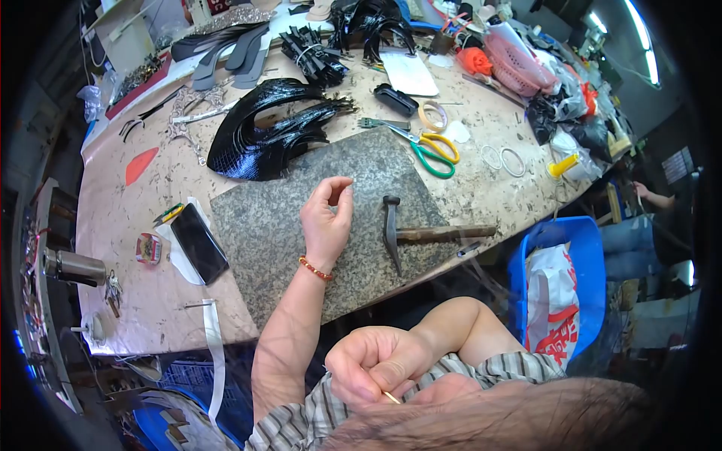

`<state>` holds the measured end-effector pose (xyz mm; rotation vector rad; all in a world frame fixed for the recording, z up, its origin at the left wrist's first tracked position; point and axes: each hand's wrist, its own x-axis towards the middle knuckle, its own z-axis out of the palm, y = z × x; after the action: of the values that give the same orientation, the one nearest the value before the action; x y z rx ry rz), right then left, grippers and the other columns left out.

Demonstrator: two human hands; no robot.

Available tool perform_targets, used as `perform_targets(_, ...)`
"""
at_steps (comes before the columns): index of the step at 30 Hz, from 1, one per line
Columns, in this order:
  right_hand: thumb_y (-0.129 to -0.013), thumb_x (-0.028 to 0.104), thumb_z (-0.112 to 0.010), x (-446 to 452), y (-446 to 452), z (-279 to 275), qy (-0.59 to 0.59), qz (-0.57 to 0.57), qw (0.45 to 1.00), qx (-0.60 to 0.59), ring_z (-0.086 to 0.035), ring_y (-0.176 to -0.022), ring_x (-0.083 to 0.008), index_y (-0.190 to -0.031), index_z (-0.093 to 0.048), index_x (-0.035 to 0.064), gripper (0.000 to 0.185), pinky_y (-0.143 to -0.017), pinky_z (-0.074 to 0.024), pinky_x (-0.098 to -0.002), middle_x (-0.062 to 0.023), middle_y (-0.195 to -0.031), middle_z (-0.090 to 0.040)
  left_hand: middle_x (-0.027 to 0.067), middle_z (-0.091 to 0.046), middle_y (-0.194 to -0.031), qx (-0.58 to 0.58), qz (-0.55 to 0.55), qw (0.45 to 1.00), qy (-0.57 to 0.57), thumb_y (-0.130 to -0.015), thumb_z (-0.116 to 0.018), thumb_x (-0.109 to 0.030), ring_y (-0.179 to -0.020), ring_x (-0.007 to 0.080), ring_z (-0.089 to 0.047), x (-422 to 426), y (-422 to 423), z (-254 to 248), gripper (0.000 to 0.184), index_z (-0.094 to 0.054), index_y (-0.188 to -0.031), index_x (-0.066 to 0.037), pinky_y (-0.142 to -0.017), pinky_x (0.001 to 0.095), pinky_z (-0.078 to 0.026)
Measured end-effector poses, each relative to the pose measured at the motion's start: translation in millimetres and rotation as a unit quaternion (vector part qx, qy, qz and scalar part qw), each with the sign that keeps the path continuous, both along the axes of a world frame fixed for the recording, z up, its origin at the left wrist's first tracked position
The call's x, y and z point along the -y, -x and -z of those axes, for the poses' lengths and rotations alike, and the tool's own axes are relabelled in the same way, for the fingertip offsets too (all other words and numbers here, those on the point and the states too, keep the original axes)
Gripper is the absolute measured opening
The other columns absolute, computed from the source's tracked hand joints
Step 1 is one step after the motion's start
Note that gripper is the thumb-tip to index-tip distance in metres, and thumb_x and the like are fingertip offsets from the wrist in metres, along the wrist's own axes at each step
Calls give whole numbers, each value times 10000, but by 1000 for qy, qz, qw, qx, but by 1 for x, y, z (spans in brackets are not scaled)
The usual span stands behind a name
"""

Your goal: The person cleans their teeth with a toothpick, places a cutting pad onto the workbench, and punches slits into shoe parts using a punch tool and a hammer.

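My left hand [329,214], with a beaded bracelet at the wrist, lies over the grey stone slab [293,293]. Its fingers are loosely curled, with a gap at the thumb and nothing visible between them. Close to my face, my right hand [376,364] pinches a thin pale stick like a toothpick [391,398]; part of the stick is hidden. To the right of my left hand a hammer [444,233] rests on the slab. A bundle of glossy black strips [252,146] lies beyond that hand. Scissors with green and yellow handles [436,154] sit at the slab's far edge.
A black phone [199,244] lies left of the slab. Tape rolls [433,116], more black strips [314,56] and a pink basket [519,64] occupy the far side. A blue bin [590,248] holding a plastic bag stands by the table's right edge.
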<state>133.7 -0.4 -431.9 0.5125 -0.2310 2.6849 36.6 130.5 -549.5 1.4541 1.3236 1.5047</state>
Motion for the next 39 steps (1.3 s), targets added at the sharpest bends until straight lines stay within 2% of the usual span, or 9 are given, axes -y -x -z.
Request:
perform_targets(2,-975,183,-578,0,0,1,-12,0,1000,2,-365,-474,-8,-958,-532,4,185,-415,-285,-159,-42,-760,-510,65,-688,-885,2,1,1000,4,-881,-626,-40,-774,117,-643,0,0,0,119,-662,-993,-24,-729,258,-512)
perform_targets(7,-952,210,-614,-3,-2,-1,-21,-27,999,25,-500,-748,-78,-919,-552,29,194,-687,-390,-202,-8,-807,-544,69,-689,-883,0,2,1000,-1,-880,-627,-44,-774,121,-646,-1,0,2,122,-662,-995,-24,-729,261,-513)
perform_targets(14,-959,202,-601,-3,-2,1,-38,-20,999,24,-498,-749,-83,-906,-542,31,188,-683,-389,-213,-10,-811,-545,73,-689,-889,4,2,1000,-1,-878,-629,-45,-776,126,-650,0,0,0,122,-661,-994,-24,-729,264,-516)
perform_targets(19,-984,151,-552,-2,3,4,-43,17,999,-15,-399,-533,-54,-953,-538,2,153,-440,-304,-192,-77,-799,-537,75,-690,-890,4,1,1000,-3,-877,-630,-42,-776,125,-651,0,1,1,120,-659,-991,-22,-728,264,-517)
perform_targets(24,-977,172,-568,-6,-2,6,-63,46,997,1,-435,-531,-106,-939,-551,14,163,-464,-332,-256,-87,-784,-557,79,-687,-879,-5,-10,1000,-21,-870,-632,-36,-768,127,-650,-2,0,2,118,-661,-984,-24,-712,265,-520)
perform_targets(25,-984,205,-564,-5,-3,11,-83,59,995,-8,-413,-585,-70,-956,-537,24,185,-462,-304,-188,-97,-859,-543,85,-684,-866,-3,-12,1000,-20,-867,-630,-33,-753,134,-649,-1,0,1,110,-660,-972,-26,-703,267,-521)
perform_targets(29,-985,211,-560,-6,-9,18,-104,125,986,42,-344,-480,-34,-1003,-546,16,196,-426,-287,-173,-143,-884,-565,45,-683,-828,-8,-15,999,-33,-878,-642,-61,-731,83,-620,-2,0,3,104,-663,-973,-28,-688,244,-497)
perform_targets(32,-997,212,-535,-7,-14,19,-127,164,973,105,-360,-486,-35,-1021,-533,17,197,-425,-303,-170,-167,-876,-584,55,-680,-815,-7,-20,999,-38,-874,-644,-63,-725,91,-627,-2,1,3,104,-664,-970,-27,-679,246,-499)
perform_targets(39,-985,144,-552,-14,-11,12,-216,225,948,55,-466,-538,-70,-1017,-559,8,139,-510,-408,-209,-185,-907,-637,63,-684,-824,8,-19,999,-35,-872,-645,-64,-728,109,-642,-1,2,0,107,-661,-969,-21,-676,253,-506)
